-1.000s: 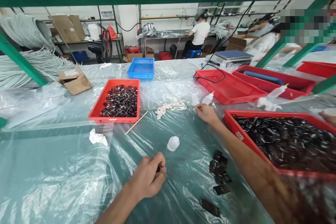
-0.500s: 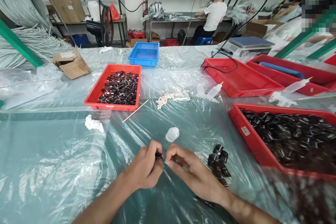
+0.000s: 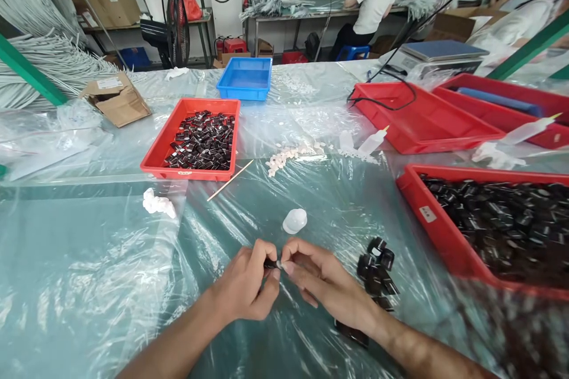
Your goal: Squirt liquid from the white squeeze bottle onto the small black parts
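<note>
Between thumb and forefinger, my left hand [image 3: 249, 284] pinches a small black plastic part [image 3: 269, 263]. My right hand [image 3: 326, 278] meets it there, its thumb and forefinger closed on a tiny pale piece [image 3: 280, 264] at the part's end; the fingers hide most of that piece. Just beyond my hands sits a small white round cap or dish [image 3: 295, 221]. Several loose black parts [image 3: 377, 266] lie in a pile right of my right hand, partly behind the wrist. Farther off, small whitish pieces [image 3: 284, 158] are scattered on the plastic sheet.
A red tray [image 3: 149, 157] of black parts stands at left, and a larger red tray [image 3: 438, 231] of them at right. Behind are a blue tray [image 3: 243, 95], a squeeze bottle [image 3: 373, 141], a scale [image 3: 444, 50], a wooden stick [image 3: 231, 179] and crumpled tissue [image 3: 159, 204]. A person [image 3: 373, 6] sits far back.
My right fingertips have come up against the end of the black part in my left hand. The view has tilted slightly down and shifted, so background things appear higher.
</note>
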Tool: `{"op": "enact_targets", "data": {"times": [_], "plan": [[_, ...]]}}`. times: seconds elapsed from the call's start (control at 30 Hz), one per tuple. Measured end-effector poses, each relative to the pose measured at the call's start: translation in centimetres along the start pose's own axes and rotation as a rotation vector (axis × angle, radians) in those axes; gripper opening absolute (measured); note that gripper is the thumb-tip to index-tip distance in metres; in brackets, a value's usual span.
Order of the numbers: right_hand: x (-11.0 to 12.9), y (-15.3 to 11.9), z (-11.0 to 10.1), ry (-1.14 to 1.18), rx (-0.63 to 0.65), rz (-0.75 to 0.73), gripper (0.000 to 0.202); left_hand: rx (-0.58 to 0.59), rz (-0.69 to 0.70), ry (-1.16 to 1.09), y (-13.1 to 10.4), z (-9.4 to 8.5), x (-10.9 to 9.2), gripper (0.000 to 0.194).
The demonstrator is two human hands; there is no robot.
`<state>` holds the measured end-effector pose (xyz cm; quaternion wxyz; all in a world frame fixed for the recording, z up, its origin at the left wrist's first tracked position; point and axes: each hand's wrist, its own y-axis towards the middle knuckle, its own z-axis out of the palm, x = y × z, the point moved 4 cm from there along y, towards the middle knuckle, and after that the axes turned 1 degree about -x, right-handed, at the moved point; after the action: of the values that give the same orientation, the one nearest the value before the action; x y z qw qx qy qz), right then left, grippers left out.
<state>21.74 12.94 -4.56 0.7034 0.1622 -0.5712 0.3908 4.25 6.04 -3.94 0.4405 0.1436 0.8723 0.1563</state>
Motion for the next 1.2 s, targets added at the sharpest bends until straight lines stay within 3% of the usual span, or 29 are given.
{"op": "enact_targets", "data": {"times": [0.17, 0.4, 0.6, 0.73, 0.83, 0.93, 1.0, 1.1, 1.2], "plan": [[-0.3, -0.1, 0.8, 0.146, 0.095, 0.084, 0.043, -0.098, 0.184, -0.033, -0.3, 0.3, -0.1, 0.011], [-0.8, -0.3, 1.2, 0.227, 0.137, 0.102, 0.043, -0.038, 0.086, 0.034, -1.5, 0.3, -0.1, 0.01], [-1.3, -0.2, 1.3, 0.262, 0.165, 0.098, 0.041, 0.123, 0.003, -0.062, -1.7, 0.9, 0.6, 0.016], [-1.4, 0.0, 1.2, 0.204, 0.158, 0.055, 0.04, 0.066, 0.04, -0.092, -1.5, 0.4, 0.3, 0.023], [-0.2, -0.2, 0.7, 0.069, 0.079, -0.127, 0.038, 0.0, 0.034, -0.064, -1.2, 0.1, 0.1, 0.026], [2.4, -0.6, -1.0, -0.179, -0.104, -0.505, 0.027, -0.066, -0.055, -0.117, -0.8, -0.1, 0.8, 0.035], [3.9, -0.6, -3.1, -0.318, -0.249, -0.678, 0.025, -0.117, -0.175, -0.162, -0.5, -0.5, 1.9, 0.036], [5.2, 1.0, -8.1, -0.423, -0.502, -0.702, 0.039, -0.16, -0.304, -0.181, 0.2, -1.5, 3.4, 0.029], [5.8, 3.4, -13.8, -0.428, -0.655, -0.65, 0.046, -0.211, -0.369, -0.168, 1.0, -3.1, 4.3, 0.028]]}}
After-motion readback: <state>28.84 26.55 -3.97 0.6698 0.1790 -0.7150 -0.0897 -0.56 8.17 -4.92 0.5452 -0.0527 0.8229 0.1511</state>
